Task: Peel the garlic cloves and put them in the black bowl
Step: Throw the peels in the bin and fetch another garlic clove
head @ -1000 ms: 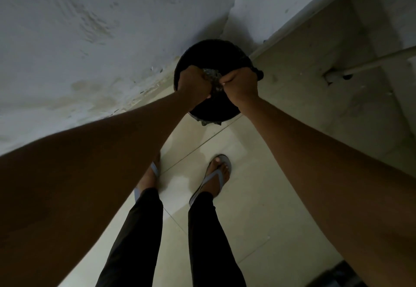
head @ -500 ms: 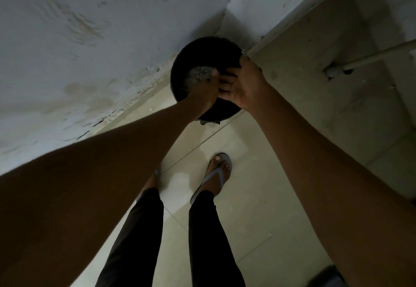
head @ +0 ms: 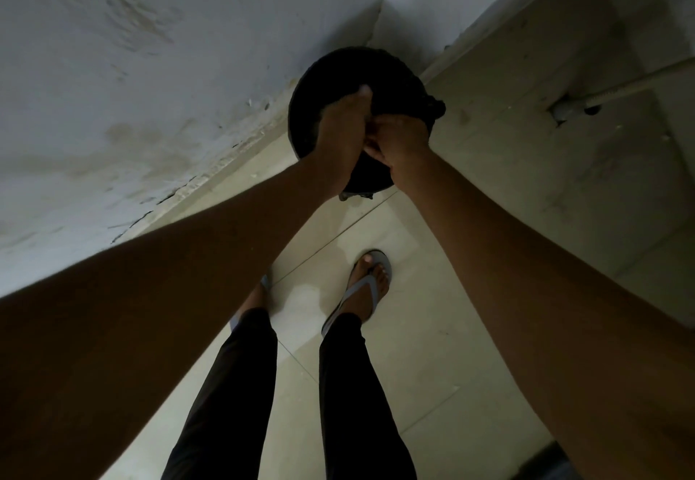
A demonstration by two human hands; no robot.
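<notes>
Reaching over a round black container (head: 395,77) on the tiled floor (head: 432,348), the left hand (head: 344,129) lies flat, fingers together, touching the right hand (head: 400,141), whose fingers curl, perhaps pinching something; contents too dark to tell.

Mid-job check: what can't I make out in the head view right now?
- Inside of the black bin: too dark, and both hands cover the opening.
- Whatever the right hand holds: hidden by its curled fingers.
- Left hand fingers: mostly hidden behind its own back, so its grip is unclear.
- Left foot: largely behind the left forearm.
- Garlic cloves: none can be made out.
</notes>
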